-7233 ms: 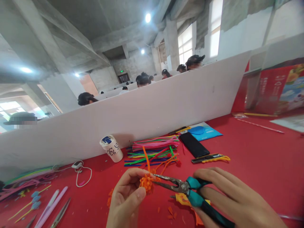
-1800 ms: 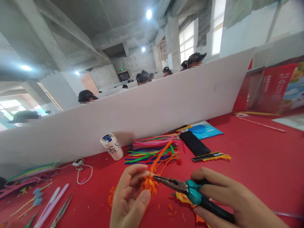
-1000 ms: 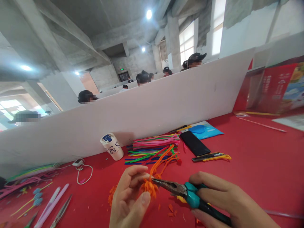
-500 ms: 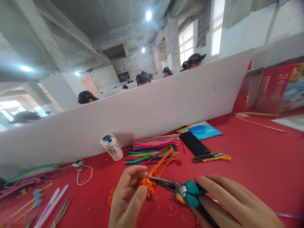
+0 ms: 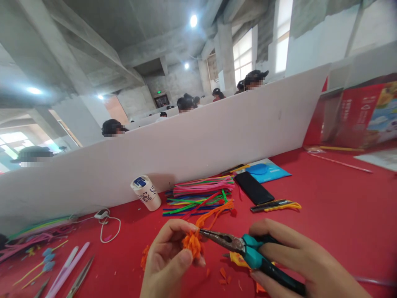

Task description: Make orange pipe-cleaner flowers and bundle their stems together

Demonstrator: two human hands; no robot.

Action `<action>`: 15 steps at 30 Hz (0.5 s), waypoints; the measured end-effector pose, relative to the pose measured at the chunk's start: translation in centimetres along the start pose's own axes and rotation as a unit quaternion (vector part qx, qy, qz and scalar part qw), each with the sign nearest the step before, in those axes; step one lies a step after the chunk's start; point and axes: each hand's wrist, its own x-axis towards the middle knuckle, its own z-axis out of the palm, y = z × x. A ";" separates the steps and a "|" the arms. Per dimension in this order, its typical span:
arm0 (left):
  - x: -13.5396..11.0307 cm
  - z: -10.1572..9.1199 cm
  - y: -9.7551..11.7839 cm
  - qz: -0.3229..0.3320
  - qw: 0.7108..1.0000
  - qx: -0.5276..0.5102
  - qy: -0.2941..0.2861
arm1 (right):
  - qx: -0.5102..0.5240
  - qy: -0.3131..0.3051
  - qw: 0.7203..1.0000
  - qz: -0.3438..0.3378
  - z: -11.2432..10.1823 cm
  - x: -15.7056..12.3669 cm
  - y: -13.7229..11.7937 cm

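Note:
My left hand (image 5: 169, 260) pinches a small orange pipe-cleaner bundle (image 5: 192, 243) between thumb and fingers, low in the middle of the view. Orange stems (image 5: 214, 212) trail from it up and to the right. My right hand (image 5: 305, 265) is wrapped round the teal handles of long-nose pliers (image 5: 245, 250). The pliers' metal jaws reach left and touch the top of the orange bundle. Both hands hover just above the red table (image 5: 335, 207).
A heap of coloured pipe cleaners (image 5: 201, 192), a white cup (image 5: 145, 193), a black phone (image 5: 253, 188) and a utility knife (image 5: 274, 205) lie behind the hands. Scissors (image 5: 79, 278) and pink tools lie at left. A white divider (image 5: 186, 145) walls the back; people sit beyond.
The pliers' jaws have shifted slightly on the orange bundle, and the trailing orange stems have dropped lower to the right. My right hand has closed more tightly on the handles.

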 end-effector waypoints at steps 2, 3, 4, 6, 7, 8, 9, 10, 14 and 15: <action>0.0 0.0 0.0 -0.001 1.000 0.000 -0.006 | 0.016 -0.020 1.000 0.004 0.0 0.2 -0.2; 0.0 0.0 0.0 -0.001 1.000 -0.001 -0.007 | 0.019 -0.024 1.000 0.006 -0.1 0.3 -0.2; 0.0 0.0 0.0 -0.002 1.000 -0.003 -0.008 | 0.020 -0.031 0.999 0.006 -0.2 0.3 -0.1; 0.0 0.1 0.1 -0.004 1.000 -0.007 -0.009 | 0.020 -0.051 0.998 -0.001 -0.2 0.4 0.1; 0.0 0.1 0.1 -0.004 1.000 -0.009 -0.010 | 0.021 -0.063 0.998 -0.007 -0.2 0.3 0.2; 0.0 0.1 0.1 -0.004 1.000 -0.010 -0.011 | 0.023 -0.076 0.997 -0.011 -0.2 0.3 0.3; 0.0 0.2 0.1 -0.003 1.000 -0.012 -0.011 | 0.027 -0.085 0.996 -0.012 -0.2 0.3 0.4; 0.0 0.2 0.1 -0.003 1.000 -0.013 -0.010 | 0.032 -0.093 0.995 -0.009 -0.1 0.3 0.5; -0.1 0.3 0.1 -0.008 1.000 -0.016 -0.008 | 0.054 -0.109 0.992 0.015 0.0 0.3 0.4; -0.1 0.3 0.1 -0.008 1.000 -0.015 -0.008 | 0.058 -0.109 0.992 0.016 0.0 0.4 0.4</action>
